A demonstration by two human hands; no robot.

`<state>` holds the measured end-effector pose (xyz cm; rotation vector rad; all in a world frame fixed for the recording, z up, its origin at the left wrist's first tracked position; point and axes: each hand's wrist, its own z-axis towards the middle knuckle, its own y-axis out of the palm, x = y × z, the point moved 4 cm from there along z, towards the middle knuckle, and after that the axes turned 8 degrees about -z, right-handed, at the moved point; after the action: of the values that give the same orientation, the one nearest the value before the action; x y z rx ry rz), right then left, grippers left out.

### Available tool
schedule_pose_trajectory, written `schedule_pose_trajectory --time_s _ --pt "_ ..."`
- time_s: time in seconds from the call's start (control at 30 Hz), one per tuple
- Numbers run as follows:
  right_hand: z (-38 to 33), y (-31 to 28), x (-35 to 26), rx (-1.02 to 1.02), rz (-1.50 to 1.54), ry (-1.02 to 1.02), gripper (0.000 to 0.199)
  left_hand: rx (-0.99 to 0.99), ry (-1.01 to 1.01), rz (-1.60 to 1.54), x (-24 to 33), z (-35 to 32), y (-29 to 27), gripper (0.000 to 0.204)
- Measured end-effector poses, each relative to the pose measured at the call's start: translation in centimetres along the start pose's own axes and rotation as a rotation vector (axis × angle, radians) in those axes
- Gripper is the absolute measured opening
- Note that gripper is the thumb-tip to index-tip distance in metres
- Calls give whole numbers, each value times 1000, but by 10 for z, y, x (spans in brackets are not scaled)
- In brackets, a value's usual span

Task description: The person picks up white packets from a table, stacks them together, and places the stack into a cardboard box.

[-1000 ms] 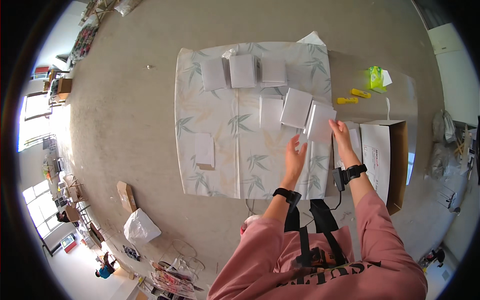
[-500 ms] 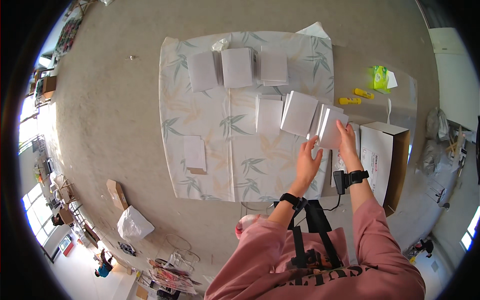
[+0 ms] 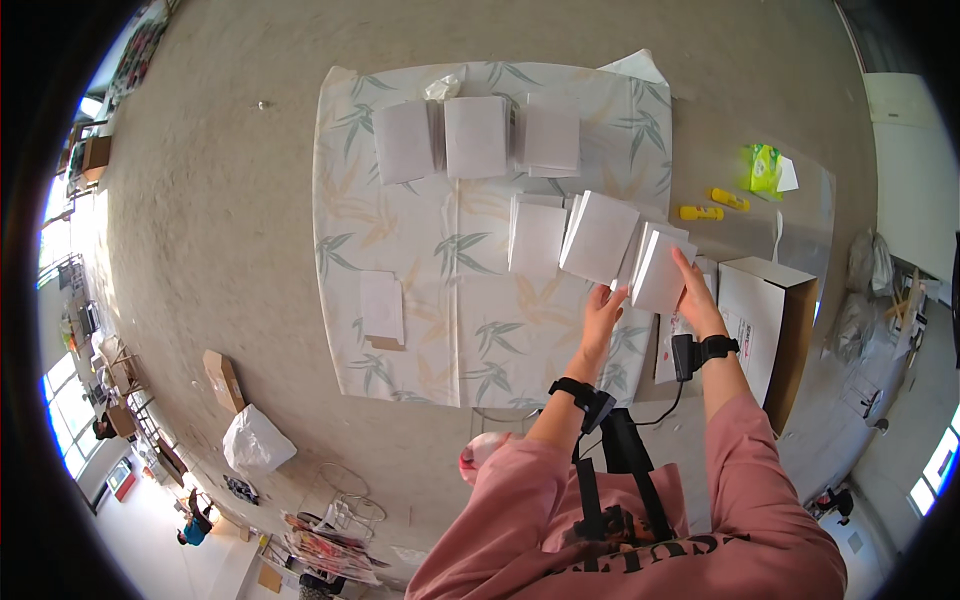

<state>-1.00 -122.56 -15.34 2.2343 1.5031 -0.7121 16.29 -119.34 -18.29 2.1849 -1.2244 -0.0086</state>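
Several stacks of white paper sheets lie on a patterned tablecloth (image 3: 420, 240). At the right end of the nearer row, a slightly fanned paper stack (image 3: 662, 272) is tilted at the table's edge. My right hand (image 3: 697, 300) grips its right side, with fingers partly hidden by the paper. My left hand (image 3: 602, 318) is at the stack's lower left corner, thumb and fingers slightly apart, with nothing visible between them. Just left of it sit a middle stack (image 3: 600, 238) and another stack (image 3: 537, 236).
Three more stacks (image 3: 476, 138) form the far row. A small white piece (image 3: 382, 305) lies at left. On the right are yellow tubes (image 3: 701, 213), a green packet (image 3: 764, 168) and an open cardboard box (image 3: 755, 315). A white bag (image 3: 257, 440) rests on the floor.
My left hand has shifted slightly left and down, its thumb and fingers closer together. My right hand stays on the stack, which has moved slightly down and left. The whole view has shifted a little.
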Motion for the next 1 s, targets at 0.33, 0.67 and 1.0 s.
schedule_pose_trajectory --time_s 0.33,0.67,1.0 --pt "3 0 0 -54 44 55 79 12 60 -78 -13 12 12 32" --pt "6 -5 -1 -40 27 80 76 127 129 -130 -22 21 9 40" --pt "8 -54 13 -22 37 132 72 111 2 25 -46 15 24 59"
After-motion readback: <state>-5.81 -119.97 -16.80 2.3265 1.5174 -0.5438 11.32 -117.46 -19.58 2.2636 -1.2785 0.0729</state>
